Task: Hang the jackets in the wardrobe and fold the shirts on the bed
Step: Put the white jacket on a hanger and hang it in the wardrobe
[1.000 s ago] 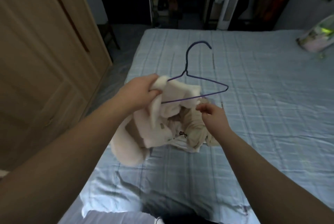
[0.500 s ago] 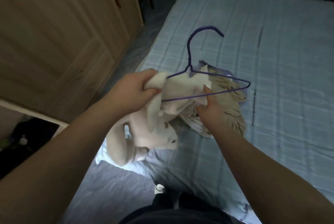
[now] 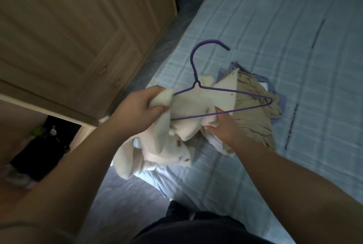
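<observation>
A cream fleece jacket (image 3: 188, 106) hangs bunched over the bed's near left corner, partly threaded on a purple wire hanger (image 3: 198, 84) whose hook points up. My left hand (image 3: 139, 108) grips the jacket's shoulder together with the hanger's left end. My right hand (image 3: 222, 125) holds the jacket fabric at the hanger's bottom wire. Under and behind them lies a heap of shirts (image 3: 253, 114), tan, white and pale blue, on the blue checked bed (image 3: 275, 37).
A light wooden wardrobe (image 3: 78, 37) with shut doors stands to the left across a narrow strip of floor (image 3: 125, 200). A dark gap (image 3: 39, 151) with blurred items shows at the far left.
The view has tilted down and left, bringing the wardrobe closer. My right hand has slid along the hanger's bottom wire into the jacket fabric. My left hand keeps its grip.
</observation>
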`<state>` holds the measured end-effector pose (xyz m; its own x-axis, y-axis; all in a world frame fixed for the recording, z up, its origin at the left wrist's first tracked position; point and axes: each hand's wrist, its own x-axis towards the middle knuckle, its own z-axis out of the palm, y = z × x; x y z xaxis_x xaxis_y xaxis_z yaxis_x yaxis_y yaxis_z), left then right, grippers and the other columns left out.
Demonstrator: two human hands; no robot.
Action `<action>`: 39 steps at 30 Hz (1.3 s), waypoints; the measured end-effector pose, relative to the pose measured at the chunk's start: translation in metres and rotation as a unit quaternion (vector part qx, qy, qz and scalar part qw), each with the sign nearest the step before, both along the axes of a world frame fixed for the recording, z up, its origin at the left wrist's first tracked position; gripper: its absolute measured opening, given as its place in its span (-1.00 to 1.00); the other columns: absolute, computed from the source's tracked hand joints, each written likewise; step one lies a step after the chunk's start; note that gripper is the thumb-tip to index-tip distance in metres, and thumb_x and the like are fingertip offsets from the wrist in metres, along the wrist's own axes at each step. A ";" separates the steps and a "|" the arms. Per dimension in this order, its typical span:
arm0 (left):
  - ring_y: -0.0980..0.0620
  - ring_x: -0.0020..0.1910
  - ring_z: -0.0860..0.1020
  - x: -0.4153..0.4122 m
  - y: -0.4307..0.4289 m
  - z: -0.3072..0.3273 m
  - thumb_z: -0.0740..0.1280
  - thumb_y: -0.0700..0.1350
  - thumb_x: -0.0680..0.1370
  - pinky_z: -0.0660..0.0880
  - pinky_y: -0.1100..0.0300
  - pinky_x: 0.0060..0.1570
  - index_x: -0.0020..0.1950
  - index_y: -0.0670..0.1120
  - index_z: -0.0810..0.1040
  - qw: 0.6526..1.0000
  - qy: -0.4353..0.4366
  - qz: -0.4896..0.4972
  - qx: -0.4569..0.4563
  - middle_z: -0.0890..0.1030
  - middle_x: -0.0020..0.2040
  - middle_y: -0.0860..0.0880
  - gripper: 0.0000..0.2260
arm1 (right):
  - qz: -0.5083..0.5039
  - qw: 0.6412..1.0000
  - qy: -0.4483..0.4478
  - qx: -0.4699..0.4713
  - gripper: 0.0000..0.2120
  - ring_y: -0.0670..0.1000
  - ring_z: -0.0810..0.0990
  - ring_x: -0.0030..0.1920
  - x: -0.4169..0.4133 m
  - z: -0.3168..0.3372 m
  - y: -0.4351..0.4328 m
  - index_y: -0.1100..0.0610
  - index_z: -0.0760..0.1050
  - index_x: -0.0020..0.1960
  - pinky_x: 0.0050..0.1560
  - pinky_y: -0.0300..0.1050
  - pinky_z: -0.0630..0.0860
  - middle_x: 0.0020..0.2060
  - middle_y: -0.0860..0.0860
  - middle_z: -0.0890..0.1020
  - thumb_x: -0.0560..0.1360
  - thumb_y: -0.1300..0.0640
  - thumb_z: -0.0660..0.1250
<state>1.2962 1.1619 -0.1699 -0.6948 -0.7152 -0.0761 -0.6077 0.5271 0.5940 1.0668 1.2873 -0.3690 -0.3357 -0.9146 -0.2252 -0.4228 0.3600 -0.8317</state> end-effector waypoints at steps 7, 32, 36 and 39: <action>0.42 -0.03 0.54 0.002 0.005 0.010 0.37 0.13 0.42 0.38 0.52 -0.09 0.05 0.45 0.49 0.999 0.038 0.007 0.015 0.59 -0.01 0.39 -0.73 | -0.077 0.996 -0.029 0.032 -0.71 0.14 0.62 0.04 -0.001 -0.002 -0.006 0.05 0.45 0.23 0.07 0.12 0.56 0.05 0.04 0.62 0.52 0.17 0.34; 0.21 -0.15 0.65 0.029 -0.072 0.125 0.51 -0.05 0.39 0.55 0.32 -0.19 0.00 0.21 0.70 0.988 0.111 -0.060 0.089 0.72 -0.13 0.11 -0.77 | -0.146 0.966 0.164 -0.137 -0.79 -0.12 0.62 0.04 -0.134 0.303 0.025 -0.08 0.69 0.07 0.06 -0.16 0.50 -0.09 -0.17 0.68 0.44 0.01 0.50; 0.30 -0.16 0.63 0.020 -0.078 0.159 0.51 -0.07 0.44 0.52 0.42 -0.19 0.04 0.28 0.67 0.989 0.113 -0.091 0.033 0.72 -0.12 0.15 -0.73 | -0.172 0.943 0.224 -0.176 -0.78 -0.15 0.60 -0.01 -0.125 0.355 0.032 -0.07 0.69 0.07 -0.06 -0.33 0.44 -0.12 -0.19 0.67 0.43 -0.03 0.51; 0.37 -0.19 0.59 0.011 -0.082 0.180 0.53 -0.14 0.46 0.48 0.47 -0.19 0.01 0.36 0.66 0.988 0.118 -0.098 -0.024 0.70 -0.14 0.25 -0.64 | -0.194 0.915 0.304 -0.182 -0.82 -0.10 0.61 -0.05 -0.113 0.393 0.043 -0.16 0.68 0.03 -0.07 -0.11 0.51 -0.16 -0.16 0.68 0.44 -0.11 0.45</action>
